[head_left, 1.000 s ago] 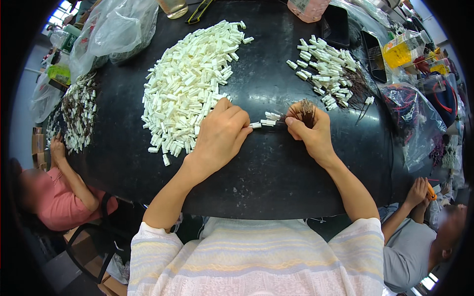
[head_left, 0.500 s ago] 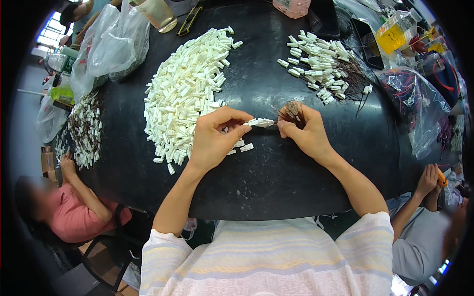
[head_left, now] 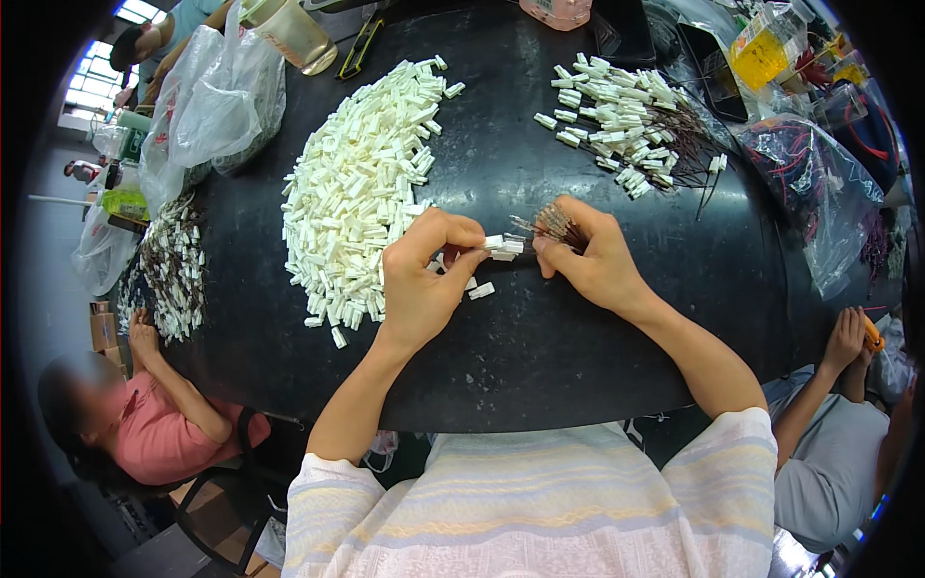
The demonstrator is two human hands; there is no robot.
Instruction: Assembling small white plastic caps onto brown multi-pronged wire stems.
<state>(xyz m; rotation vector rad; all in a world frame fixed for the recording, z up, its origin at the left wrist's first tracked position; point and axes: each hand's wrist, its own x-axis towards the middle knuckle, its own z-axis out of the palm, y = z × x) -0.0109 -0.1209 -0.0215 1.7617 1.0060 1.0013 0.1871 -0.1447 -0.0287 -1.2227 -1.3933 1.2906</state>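
Observation:
My left hand (head_left: 424, 279) pinches a small white plastic connector (head_left: 503, 247) at the middle of the black table (head_left: 540, 356). My right hand (head_left: 593, 258) grips a bundle of thin brown wires (head_left: 549, 223) whose tips fan out above its fingers. The two hands meet at the connector. A large heap of loose white connectors (head_left: 361, 188) lies just left of my left hand. A few stray connectors (head_left: 480, 289) rest under my fingers.
A pile of connectors with brown wires fitted (head_left: 626, 120) lies at the back right. Clear plastic bags (head_left: 207, 101) and a plastic cup (head_left: 284, 34) stand at the back left. A person in pink (head_left: 145, 424) sits left, another person (head_left: 838, 443) right.
The view has shifted a little. My left hand has left the heap and now pinches a connector against the wires held by my right hand.

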